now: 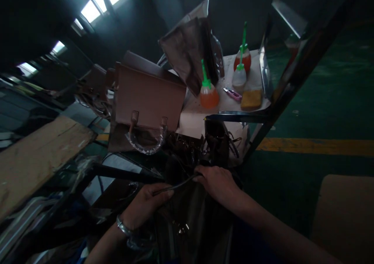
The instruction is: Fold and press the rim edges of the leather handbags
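A thin dark strap (pixel 181 183) runs between my two hands, low in the middle of the head view. My left hand (pixel 146 202) is closed on its left end, thumb on top. The fingers of my right hand (pixel 214 180) are closed round the other end. Below the strap lies dark material (pixel 193 225) with a small shiny metal fitting; its full shape is lost in shadow. Just beyond my hands, a brown handbag (pixel 150 96) rests on the table with its plastic-wrapped handle (pixel 147 151) hanging over the edge.
On the bench (pixel 191 120) stand a squeeze bottle of orange liquid (pixel 209 96), a second orange bottle (pixel 242 59) and a clear bottle (pixel 239 77). A pink cutter (pixel 233 94) and a yellow sponge (pixel 251 99) lie nearby. A wooden board (pixel 43 151) juts in at left; a dark metal post (pixel 304 73) slants at right.
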Demonstrator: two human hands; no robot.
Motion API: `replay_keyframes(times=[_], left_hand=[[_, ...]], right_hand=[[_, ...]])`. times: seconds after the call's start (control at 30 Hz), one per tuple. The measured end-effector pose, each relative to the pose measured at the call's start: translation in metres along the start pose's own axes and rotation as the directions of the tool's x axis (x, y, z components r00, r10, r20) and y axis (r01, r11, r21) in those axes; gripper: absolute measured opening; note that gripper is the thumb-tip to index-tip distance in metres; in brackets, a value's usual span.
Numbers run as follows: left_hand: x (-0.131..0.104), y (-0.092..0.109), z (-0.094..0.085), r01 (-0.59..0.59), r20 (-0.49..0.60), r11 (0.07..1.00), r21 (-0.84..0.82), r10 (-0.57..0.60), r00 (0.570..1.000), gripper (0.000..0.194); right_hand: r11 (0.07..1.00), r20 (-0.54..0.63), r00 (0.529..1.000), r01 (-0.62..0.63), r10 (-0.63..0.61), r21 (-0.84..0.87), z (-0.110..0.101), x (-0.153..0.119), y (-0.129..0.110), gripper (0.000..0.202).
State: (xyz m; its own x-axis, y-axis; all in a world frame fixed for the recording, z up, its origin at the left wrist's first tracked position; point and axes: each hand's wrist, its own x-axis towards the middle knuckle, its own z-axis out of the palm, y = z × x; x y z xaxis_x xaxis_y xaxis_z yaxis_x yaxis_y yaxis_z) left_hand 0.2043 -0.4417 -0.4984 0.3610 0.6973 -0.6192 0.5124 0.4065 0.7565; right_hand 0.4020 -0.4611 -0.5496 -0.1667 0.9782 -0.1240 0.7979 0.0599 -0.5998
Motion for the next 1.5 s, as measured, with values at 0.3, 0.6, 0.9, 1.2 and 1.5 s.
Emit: replay_keyframes(times=[0.3, 0.6, 0.9, 1.2, 1.5], left_hand=[[0.008, 0.002, -0.029, 0.081, 0.181, 0.997, -0.019, -0.076, 0.981, 0.033], [0.023, 0.024, -0.030, 0.077, 0.330, 0.992, 0.100, -0.106, 0.938, 0.042], [0.070, 0.033, -0.016, -0.192, 0.296, 0.745, 0.638, -0.007, 0.955, 0.026], [0.030, 0.035, -0.013, -0.192, 0.163, 0.737, 0.648, 0.112, 0.980, 0.024], [-0.013, 0.030, -0.019, -0.169, 0.239, 0.893, 0.417, 0.071, 0.968, 0.030]], right_hand=[[0.999, 0.056, 0.998, -0.035, 0.036, -0.030, 0.001, 0.015, -0.012, 0.016], [0.998, 0.032, 0.998, -0.044, 0.046, -0.050, 0.004, 0.027, -0.020, 0.015], [0.998, 0.024, 0.999, -0.043, 0.044, -0.043, 0.003, 0.024, -0.019, 0.017], [0.988, -0.026, 0.993, 0.112, -0.116, -0.109, -0.016, -0.010, -0.025, 0.011], [0.945, -0.039, 0.980, 0.179, -0.197, -0.274, -0.027, -0.027, -0.049, 0.011]])
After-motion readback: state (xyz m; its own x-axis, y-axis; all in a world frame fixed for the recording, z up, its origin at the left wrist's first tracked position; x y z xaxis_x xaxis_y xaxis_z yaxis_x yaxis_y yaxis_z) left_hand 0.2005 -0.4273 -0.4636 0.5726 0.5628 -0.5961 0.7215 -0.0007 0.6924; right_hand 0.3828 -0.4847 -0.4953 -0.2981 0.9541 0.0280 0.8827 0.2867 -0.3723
